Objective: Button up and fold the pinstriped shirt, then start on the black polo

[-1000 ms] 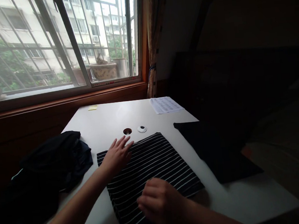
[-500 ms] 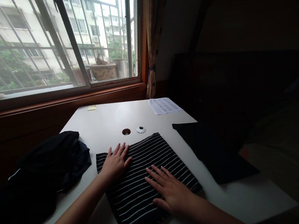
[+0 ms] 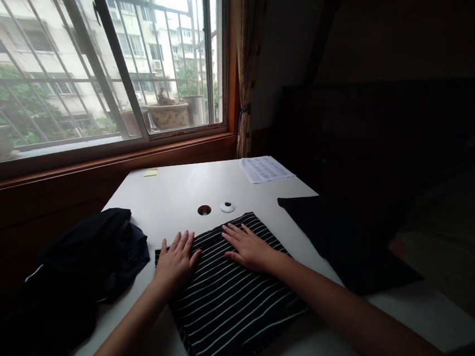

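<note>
A black cloth with thin white stripes (image 3: 233, 307), folded into a rough rectangle, lies flat on the white table (image 3: 172, 192). My left hand (image 3: 176, 262) rests palm down on its far left part, fingers stretched out and apart. On the far right part lies my right hand (image 3: 248, 247), also flat with its fingers spread. Both hands press on the fabric and neither grasps anything. My right forearm crosses above the cloth's right edge and hides some of it.
Dark crumpled clothing (image 3: 89, 259) is heaped at the table's left edge. A dark flat cloth (image 3: 349, 251) lies along the right side. Farther back are a round hole (image 3: 204, 210), a white round cap (image 3: 227, 207), printed sheets (image 3: 267, 169) and a yellow note (image 3: 150, 172).
My right hand has slid away from me, from the cloth's middle right to its far edge. My left hand has shifted slightly left. The view has turned a little.
</note>
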Motion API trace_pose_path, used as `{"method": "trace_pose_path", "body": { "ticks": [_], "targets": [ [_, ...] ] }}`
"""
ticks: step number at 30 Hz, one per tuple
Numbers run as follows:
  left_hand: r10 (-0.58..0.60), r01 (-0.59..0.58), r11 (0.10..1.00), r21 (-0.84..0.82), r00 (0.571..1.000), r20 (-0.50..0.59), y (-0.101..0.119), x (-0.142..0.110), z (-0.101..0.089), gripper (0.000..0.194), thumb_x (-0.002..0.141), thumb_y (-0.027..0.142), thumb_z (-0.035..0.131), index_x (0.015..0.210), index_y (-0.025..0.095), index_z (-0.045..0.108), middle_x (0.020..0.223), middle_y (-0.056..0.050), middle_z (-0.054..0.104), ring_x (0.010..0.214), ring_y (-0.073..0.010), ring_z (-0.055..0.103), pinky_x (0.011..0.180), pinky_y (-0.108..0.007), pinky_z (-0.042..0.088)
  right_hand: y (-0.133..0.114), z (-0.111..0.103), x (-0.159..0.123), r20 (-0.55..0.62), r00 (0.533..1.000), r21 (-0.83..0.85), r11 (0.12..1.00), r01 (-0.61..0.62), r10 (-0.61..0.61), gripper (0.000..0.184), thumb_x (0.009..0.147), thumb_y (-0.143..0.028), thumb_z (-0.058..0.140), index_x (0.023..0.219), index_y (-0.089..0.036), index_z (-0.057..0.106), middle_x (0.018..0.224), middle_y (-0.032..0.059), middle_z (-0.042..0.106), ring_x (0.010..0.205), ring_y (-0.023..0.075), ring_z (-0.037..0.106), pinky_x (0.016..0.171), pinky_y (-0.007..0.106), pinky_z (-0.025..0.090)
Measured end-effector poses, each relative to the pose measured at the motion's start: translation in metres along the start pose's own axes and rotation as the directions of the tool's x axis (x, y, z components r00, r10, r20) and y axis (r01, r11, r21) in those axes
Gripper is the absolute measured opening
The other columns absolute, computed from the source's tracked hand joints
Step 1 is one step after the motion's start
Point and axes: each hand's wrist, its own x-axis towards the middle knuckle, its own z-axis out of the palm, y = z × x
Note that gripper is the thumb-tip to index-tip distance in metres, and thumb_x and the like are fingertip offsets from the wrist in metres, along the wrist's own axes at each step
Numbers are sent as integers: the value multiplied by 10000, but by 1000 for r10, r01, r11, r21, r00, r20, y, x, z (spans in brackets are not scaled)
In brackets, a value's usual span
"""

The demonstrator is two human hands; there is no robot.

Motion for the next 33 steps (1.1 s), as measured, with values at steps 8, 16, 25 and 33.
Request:
{"method": "trace_pose_path", "body": {
  "ticks": [8,16,25,33],
  "targets": [
    [-76,77,996,-34,997,22,-8,-4,0,651,999,602,283,1551,257,293,1615,-74,257,1505,-311,211,1183,-573,177,78,2,-5,-23,958,16,958,-287,287,728,993,-660,164,1589,-242,189,1657,51,147,1528,251,108,1230,484,77],
    [-123,123,991,-46,992,15,-25,-7,1,581,1023,523,282,1527,243,353,1610,-75,280,1499,-301,233,1187,-564,188,89,-1,-36,-85,904,35,908,-418,420,662,1029,-555,200,1590,-204,183,1651,89,168,1520,248,157,1223,489,140],
    [-75,77,997,30,996,-54,-36,14,-7,542,1016,458,305,1520,267,364,1615,-67,277,1516,-310,163,1181,-622,111,7,12,-101,-65,987,46,989,-143,146,561,1008,-562,365,1538,-382,313,1655,-30,176,1525,285,117,1219,546,159],
    [-52,52,999,-4,986,-156,-52,47,-11,514,1007,393,342,1483,216,426,1578,-104,365,1492,-319,236,1193,-598,126,22,11,-62,-54,986,17,988,-155,156,585,1011,-537,368,1550,-318,308,1647,7,214,1521,253,151,1227,508,146]
  ]
}}
